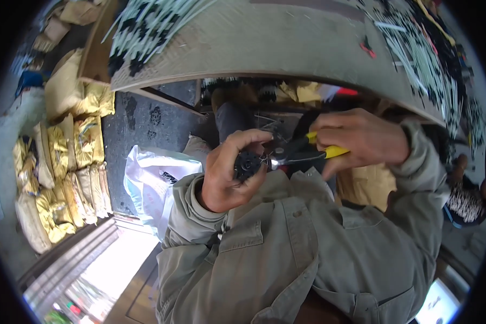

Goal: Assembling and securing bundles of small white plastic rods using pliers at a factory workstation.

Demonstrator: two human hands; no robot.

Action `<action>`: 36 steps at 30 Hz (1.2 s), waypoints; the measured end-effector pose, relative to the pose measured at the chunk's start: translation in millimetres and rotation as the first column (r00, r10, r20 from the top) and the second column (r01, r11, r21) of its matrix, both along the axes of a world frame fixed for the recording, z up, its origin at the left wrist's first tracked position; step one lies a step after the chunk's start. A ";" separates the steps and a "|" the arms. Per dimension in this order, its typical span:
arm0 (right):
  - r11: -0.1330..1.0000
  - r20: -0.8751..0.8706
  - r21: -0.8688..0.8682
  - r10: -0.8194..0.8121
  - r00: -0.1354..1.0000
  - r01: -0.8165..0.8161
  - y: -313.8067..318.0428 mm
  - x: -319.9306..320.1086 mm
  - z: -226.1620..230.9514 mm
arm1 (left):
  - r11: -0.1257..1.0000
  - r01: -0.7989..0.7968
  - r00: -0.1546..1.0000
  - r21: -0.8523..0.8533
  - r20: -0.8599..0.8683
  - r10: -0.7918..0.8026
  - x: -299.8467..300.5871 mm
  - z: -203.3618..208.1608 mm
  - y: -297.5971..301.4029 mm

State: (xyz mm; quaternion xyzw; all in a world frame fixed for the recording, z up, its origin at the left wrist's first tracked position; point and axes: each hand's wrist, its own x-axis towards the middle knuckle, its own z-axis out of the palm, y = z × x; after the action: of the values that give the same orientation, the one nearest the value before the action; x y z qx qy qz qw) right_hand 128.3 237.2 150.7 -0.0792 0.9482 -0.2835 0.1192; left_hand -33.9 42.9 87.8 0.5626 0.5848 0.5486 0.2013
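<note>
My left hand (224, 173) is closed around a round black plastic part (248, 164) with holes in its face, held in front of my chest. In my right hand (356, 137) is a pair of cutting pliers (302, 151) with yellow handles and dark jaws. The jaws point left and meet the side of the black part, where thin wire-like bits show between the two. Whether the jaws are fully closed on them I cannot make out.
Beyond my hands stands a worktable (264, 43) with bundles of pale strips with black ends (146, 27). A small red-handled tool (368, 48) lies there too. A white sack (156, 178) stands left of me, near stacked yellow and brown packages (65, 178). Another person (464, 200) is at far right.
</note>
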 end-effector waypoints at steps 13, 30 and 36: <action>0.639 0.402 -0.728 0.106 0.909 0.248 -14.7 26.5 -18.3 | 0.946 0.303 0.944 0.113 0.098 -0.314 -1.6 -12.1 3.0; 0.971 -0.304 -0.160 -0.217 0.928 0.175 -26.5 41.2 -18.8 | 0.975 0.199 0.954 0.101 0.209 -0.216 -3.6 -17.5 7.3; 0.533 0.413 -0.792 0.108 0.904 0.298 -6.8 46.6 -41.1 | 0.912 0.410 0.896 0.021 0.176 -0.407 -8.7 -3.2 14.9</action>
State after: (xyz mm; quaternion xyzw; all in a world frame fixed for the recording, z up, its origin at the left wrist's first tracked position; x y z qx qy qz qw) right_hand 174.9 230.3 109.6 -0.0115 0.6488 -0.7192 0.2483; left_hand -42.6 57.8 84.6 0.6201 0.4379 0.5371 0.3677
